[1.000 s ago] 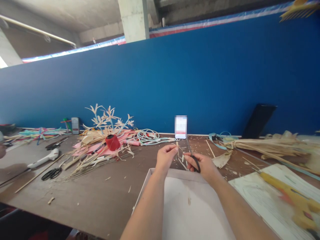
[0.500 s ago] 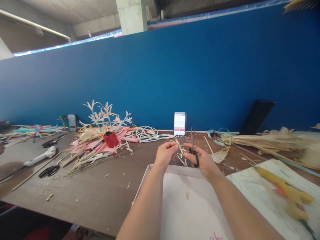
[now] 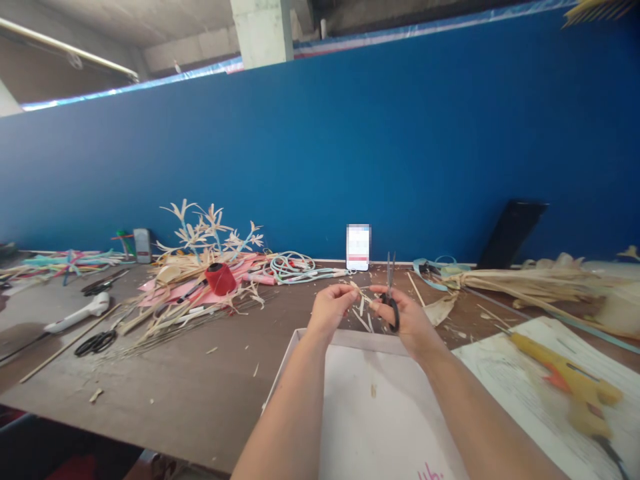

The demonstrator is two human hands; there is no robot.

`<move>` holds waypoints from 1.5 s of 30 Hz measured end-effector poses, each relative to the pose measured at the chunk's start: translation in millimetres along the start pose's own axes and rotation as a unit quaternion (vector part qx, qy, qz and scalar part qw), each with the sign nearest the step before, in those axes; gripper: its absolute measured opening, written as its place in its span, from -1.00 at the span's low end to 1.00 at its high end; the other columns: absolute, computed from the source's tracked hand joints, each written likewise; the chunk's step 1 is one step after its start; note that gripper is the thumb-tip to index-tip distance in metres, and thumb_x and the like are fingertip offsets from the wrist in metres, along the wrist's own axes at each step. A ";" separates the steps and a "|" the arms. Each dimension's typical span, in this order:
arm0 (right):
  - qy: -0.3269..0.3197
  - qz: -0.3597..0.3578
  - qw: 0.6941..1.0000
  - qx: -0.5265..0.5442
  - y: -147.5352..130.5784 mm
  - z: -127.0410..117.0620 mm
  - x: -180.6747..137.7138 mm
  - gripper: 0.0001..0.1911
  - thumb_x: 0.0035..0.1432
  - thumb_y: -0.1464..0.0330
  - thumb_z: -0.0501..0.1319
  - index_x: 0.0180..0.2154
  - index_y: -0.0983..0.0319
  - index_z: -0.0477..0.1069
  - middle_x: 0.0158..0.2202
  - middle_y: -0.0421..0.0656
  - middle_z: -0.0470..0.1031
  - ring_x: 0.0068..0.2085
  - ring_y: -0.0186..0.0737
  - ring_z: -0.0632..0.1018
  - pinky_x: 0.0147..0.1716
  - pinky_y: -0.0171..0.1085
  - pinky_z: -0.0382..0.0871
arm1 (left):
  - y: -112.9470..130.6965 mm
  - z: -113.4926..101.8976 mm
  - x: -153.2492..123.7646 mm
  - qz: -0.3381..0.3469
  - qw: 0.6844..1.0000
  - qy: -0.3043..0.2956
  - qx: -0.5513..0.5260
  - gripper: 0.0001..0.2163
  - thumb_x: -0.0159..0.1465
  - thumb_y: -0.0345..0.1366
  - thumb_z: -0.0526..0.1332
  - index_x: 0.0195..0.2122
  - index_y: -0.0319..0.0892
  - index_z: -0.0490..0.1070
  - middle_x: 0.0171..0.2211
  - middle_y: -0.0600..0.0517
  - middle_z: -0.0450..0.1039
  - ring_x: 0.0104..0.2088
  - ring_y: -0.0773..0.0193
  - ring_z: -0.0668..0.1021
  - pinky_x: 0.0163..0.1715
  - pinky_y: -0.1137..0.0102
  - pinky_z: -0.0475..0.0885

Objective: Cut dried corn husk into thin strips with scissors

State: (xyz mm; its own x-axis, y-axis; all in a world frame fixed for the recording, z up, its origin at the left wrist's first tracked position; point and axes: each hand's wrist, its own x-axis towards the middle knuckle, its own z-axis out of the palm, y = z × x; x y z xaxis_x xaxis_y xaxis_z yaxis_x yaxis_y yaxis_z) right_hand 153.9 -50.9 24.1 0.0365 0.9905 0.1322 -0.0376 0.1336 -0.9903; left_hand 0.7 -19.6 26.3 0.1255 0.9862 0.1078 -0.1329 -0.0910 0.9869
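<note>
Just beyond the near white box, my left hand (image 3: 335, 305) is closed in a pinch on a thin strip of dried husk (image 3: 361, 292), pale and straw-coloured. Facing it from the right, my right hand (image 3: 407, 320) is wrapped round black-handled scissors (image 3: 391, 293), whose blades point up and stand slightly apart. The right fingertips also come close to the strip; whether they touch it I cannot tell. Pale scraps (image 3: 364, 322) lie on the table under both hands. Below my forearms is the white box (image 3: 360, 341), a small scrap inside it.
Left stand husk flowers (image 3: 197, 233) beside a red thread spool (image 3: 220, 279), black scissors (image 3: 95, 343) and a white tool (image 3: 83, 313). A phone (image 3: 358, 247) leans on the blue wall. On the right are a yellow glue gun (image 3: 565, 367) on paper and a husk bundle (image 3: 530, 283).
My right hand has turned slightly, and the scissors have shifted a little to the right with their blades more upright. The left hand stays pinched in nearly the same place.
</note>
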 end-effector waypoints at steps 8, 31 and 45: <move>0.012 -0.003 1.000 0.028 -0.4 -0.5 0.4 -0.51 -0.15 0.26 0.32 -0.12 0.21 0.37 -0.40 -0.22 0.37 -0.45 -0.36 0.36 -0.48 -0.36 0.20 | 3.7 0.1 0.1 -0.035 0.998 0.055 0.018 -0.73 0.00 -0.18 0.23 -0.33 -0.23 0.48 -0.43 0.01 0.45 -0.61 0.49 0.29 -0.65 0.55 0.14; -0.038 -0.017 0.999 -0.025 4.9 2.8 1.4 -0.46 -0.17 0.26 0.31 -0.07 0.21 0.33 -0.38 -0.19 0.40 -0.41 -0.30 0.41 -0.45 -0.34 0.27 | -0.7 4.1 -1.4 -0.039 0.998 -0.026 -0.047 -0.73 -0.07 -0.17 0.31 -0.45 -0.27 0.41 -0.54 0.02 0.39 -0.55 0.43 0.39 -0.60 0.56 0.23; -0.023 -0.027 0.999 -0.030 6.6 3.5 2.0 -0.52 -0.17 0.30 0.30 -0.12 0.20 0.35 -0.42 -0.21 0.39 -0.45 -0.33 0.40 -0.48 -0.35 0.27 | 0.9 4.8 -0.2 -0.013 0.999 0.026 -0.041 -0.74 -0.07 -0.18 0.32 -0.44 -0.26 0.43 -0.51 0.02 0.43 -0.54 0.43 0.41 -0.59 0.55 0.28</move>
State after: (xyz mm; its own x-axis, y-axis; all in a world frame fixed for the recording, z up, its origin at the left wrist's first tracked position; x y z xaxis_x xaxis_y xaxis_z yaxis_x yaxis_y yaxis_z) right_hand 150.2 -47.9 18.0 -0.0101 0.9824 0.1865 0.0241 0.1866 -0.9821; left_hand 5.3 -20.5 27.7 0.0799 0.9941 0.0737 -0.2098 -0.0555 0.9762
